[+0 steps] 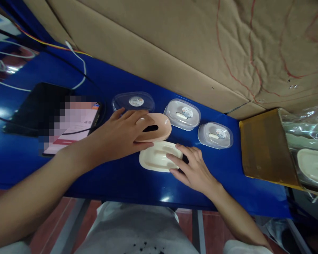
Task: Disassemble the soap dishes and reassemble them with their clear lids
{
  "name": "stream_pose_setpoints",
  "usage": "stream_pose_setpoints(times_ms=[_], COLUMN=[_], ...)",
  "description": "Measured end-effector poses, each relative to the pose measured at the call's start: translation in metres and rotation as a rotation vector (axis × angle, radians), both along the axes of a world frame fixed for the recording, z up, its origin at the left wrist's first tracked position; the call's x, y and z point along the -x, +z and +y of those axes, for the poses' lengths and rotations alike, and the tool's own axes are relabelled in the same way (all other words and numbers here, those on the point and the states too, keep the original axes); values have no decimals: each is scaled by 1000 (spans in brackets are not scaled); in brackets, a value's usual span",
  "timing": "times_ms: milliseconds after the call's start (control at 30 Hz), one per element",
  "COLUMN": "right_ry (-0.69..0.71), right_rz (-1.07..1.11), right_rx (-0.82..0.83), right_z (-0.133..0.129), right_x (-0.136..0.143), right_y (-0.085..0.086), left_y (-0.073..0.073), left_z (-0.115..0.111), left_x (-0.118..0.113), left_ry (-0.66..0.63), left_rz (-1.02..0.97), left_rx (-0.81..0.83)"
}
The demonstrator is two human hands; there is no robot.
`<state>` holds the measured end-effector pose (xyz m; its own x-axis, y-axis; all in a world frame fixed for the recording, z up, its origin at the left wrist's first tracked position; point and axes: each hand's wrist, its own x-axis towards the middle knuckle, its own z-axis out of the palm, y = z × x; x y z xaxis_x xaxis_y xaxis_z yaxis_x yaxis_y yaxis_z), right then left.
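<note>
Gripped across its left end by my left hand [124, 128] is a peach oval plastic piece [163, 124] with a dark slot in its middle. My left thumb reaches the top edge of a cream oval plastic dish [155, 158] with a raised ridge inside. My right hand [193, 167] holds the right end of this dish, its fingers curled over the rim. The peach piece sits just behind the dish, very close or touching. Behind my left fingers lies a clear plastic cover [122, 100] with a round label.
Two white dishes under clear labelled covers, a nearer-left one [175, 116] and a right one [214, 135], stand on the blue table [116, 183]. A cardboard box [267, 148] with wrapped dishes is at right. A lit phone [76, 127], a black case [23, 113] and cables occupy the left.
</note>
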<state>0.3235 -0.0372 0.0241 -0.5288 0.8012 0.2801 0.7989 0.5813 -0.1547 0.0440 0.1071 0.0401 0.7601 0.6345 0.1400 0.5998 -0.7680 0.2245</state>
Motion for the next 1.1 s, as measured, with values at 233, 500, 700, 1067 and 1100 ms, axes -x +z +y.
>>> stream_pose_setpoints(times_ms=[233, 500, 700, 1067, 1100], right_ry=[-5, 82, 70, 79, 81], right_rz=[45, 92, 97, 78, 76], right_rx=[60, 153, 166, 158, 158], right_z=[0, -1, -1, 1, 1], right_x=[-1, 0, -1, 0, 0], right_y=[-2, -2, -2, -3, -3], left_y=[2, -2, -1, 2, 1], left_z=[0, -3, -1, 0, 1], left_x=[-1, -2, -1, -2, -2], left_ry=[2, -23, -21, 12, 10], left_rz=[-3, -27, -32, -12, -10], left_rx=[-2, 26, -31, -22, -22])
